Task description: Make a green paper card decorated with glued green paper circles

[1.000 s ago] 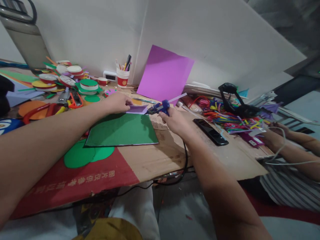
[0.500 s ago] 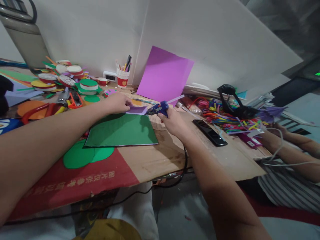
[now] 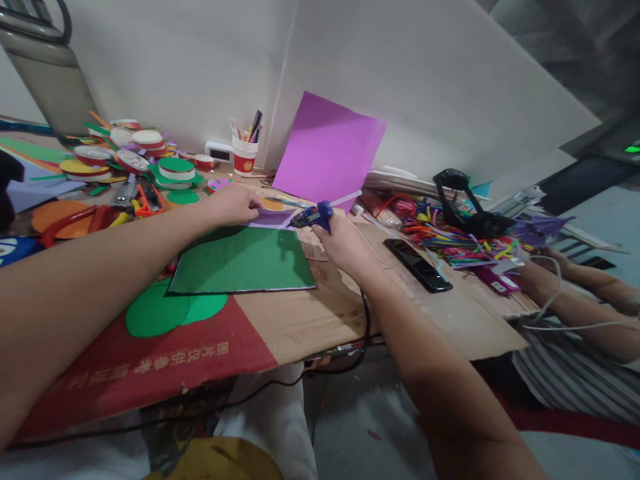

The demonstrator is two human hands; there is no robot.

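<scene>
My left hand pinches a small purple piece of paper at the far edge of a dark green sheet. In my right hand is a blue hot glue gun, its nozzle pointing left at the purple piece's right end. A pale glue stick juts from the back of the gun. Whether the nozzle touches the paper, I cannot tell. Green paper circles lie partly under the near left corner of the green sheet.
A large purple sheet leans against the wall beside a cup of pens. Paper hats crowd the left. A black phone and coloured pipe cleaners lie right, near another person's arms. The gun's cord hangs over the cardboard's edge.
The glue gun has shifted slightly left and its rear stick has tilted a little. My left hand keeps its pinch on the purple paper, almost unmoved.
</scene>
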